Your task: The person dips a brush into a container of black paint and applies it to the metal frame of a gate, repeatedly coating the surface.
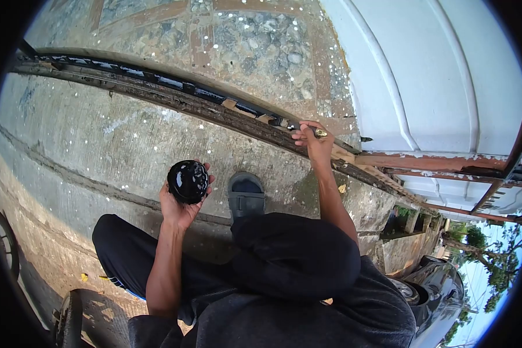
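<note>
A round container of glossy black paint [188,181] rests in my left hand [181,204], its fingers wrapped round the side. My right hand [316,139] grips the handle of a paintbrush [289,124], whose dark bristles lie against a long metal bar [206,94] coated in wet-looking black. Below the bar runs a rough brown wooden beam [156,100], with small pieces of wood [229,104] between the two. The exact contact of the bristles with the bar is too small to tell.
My sandalled foot [246,194] stands on the concrete ground [127,151] near the beam. White corrugated panels [423,75] on a reddish-brown frame [423,161] are at the upper right. A shiny vehicle [441,296] is at the lower right, and a wheel [7,240] at the left edge.
</note>
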{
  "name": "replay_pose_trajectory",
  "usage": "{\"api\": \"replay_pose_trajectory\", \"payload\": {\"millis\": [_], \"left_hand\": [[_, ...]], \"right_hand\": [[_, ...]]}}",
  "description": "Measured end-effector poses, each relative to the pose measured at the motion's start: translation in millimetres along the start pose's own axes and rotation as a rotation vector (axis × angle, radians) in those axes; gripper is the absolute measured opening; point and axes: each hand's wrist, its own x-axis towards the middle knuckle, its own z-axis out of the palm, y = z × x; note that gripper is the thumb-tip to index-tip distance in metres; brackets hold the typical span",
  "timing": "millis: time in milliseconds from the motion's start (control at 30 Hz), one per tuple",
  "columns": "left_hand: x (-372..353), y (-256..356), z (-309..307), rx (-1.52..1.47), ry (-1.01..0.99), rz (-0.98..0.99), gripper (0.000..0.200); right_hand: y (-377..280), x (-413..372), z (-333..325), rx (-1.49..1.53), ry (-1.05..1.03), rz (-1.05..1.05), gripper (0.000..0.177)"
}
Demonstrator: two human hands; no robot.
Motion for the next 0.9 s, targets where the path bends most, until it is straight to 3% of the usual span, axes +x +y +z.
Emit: {"api": "replay_pose_trajectory", "payload": {"millis": [133,267,400,500,633,767,900], "left_hand": [[-2.0,-0.3,-2.7,-0.014,0.002,0.008,0.05],[0.3,-2.5,-1.4,-0.014,0.001,0.002,0.05],[-1.1,-3.8,2.0,-0.009,0.005,-0.008,0.05],[-0.6,-1.0,-10.8,-0.005,-0.028,-0.003,0.054],[2.5,-0.9,-8.3,0.005,-0.017,0.001,0.052],[-0.7,-1.1,-3.3,0.009,-0.018,0.004,0.049],[3.5,-3.7,-9.4,0.013,-0.015,-0.002,0.053]], "right_hand": [[-23.5,-11.2,-16.8,-0.057,0.093,-0.066,0.017],[-35.9,-8.5,2.0,0.039,0.017,-0.082,0.016],[-20.6,2.8,-5.7,-0.107,-0.006,-0.001,0.015],[-24.5,0.3,-15.8,-0.101,0.042,-0.104,0.016],[-24.3,1.4,-7.1,-0.125,-0.088,-0.013,0.015],[-35.1,-7.2,-54.6,-0.182,0.106,-0.099,0.016],[-25.0,-10.9,-86.1,-0.114,0.111,-0.033,0.016]]}}
